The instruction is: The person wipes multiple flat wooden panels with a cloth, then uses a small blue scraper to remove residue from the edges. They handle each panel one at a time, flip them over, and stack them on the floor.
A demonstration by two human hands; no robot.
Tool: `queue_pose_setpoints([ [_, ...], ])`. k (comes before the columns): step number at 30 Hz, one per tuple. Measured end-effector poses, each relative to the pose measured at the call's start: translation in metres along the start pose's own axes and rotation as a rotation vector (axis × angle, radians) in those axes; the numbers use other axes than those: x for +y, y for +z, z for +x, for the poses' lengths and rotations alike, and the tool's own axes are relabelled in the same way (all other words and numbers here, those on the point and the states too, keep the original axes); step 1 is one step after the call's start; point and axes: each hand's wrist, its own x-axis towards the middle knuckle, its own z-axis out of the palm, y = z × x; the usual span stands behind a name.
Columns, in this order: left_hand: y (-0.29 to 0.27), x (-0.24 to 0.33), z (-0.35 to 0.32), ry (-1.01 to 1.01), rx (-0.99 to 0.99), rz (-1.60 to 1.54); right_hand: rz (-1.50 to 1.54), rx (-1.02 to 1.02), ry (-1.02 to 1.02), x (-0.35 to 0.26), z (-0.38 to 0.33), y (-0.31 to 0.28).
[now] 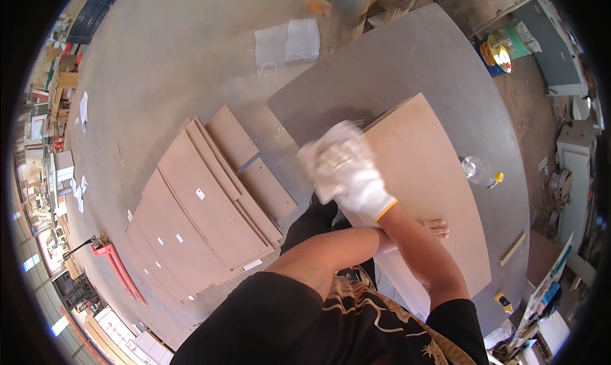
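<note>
My left hand (436,229) is bare and lies on a light-brown panel (414,155), fingers stretched out; my right forearm crosses over the left arm and hides part of that hand. My right hand (347,171) wears a white glove with a yellow cuff edge. It is over the panel's left edge, smeared by motion, so its fingers and anything in them cannot be made out. The panel has a curved right edge and rests on a grey tabletop (445,66), with another panel edge showing beneath it.
A clear bottle (478,171) with a yellow cap lies right of the panel. A wooden strip (513,248) and a yellow-and-black tool (503,302) are near the table's right edge. Stacked brown panels (197,206) stand at left; beyond is a red pallet jack (121,269).
</note>
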Motion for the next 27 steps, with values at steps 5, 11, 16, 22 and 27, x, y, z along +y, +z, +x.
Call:
queue_pose_setpoints([
  [5,-0.011,0.033,-0.014,-0.482,-0.114,-0.393,0.216,0.252,0.091,-0.003,-0.028,-0.053],
  [11,-0.068,0.11,-0.088,-0.427,-0.601,-0.097,-0.115,0.292,-0.011,-0.026,-0.043,0.054],
  [16,-0.099,0.155,-0.144,-0.486,-0.332,0.132,-0.05,0.39,0.193,-0.073,-0.2,0.111],
  [22,-0.146,0.16,-0.158,-0.561,-0.336,0.243,0.09,-0.044,1.053,-0.18,-0.495,0.203],
  [27,-0.148,0.099,-0.106,-0.556,-0.448,0.339,-0.314,0.07,1.641,-0.212,-0.621,0.271],
])
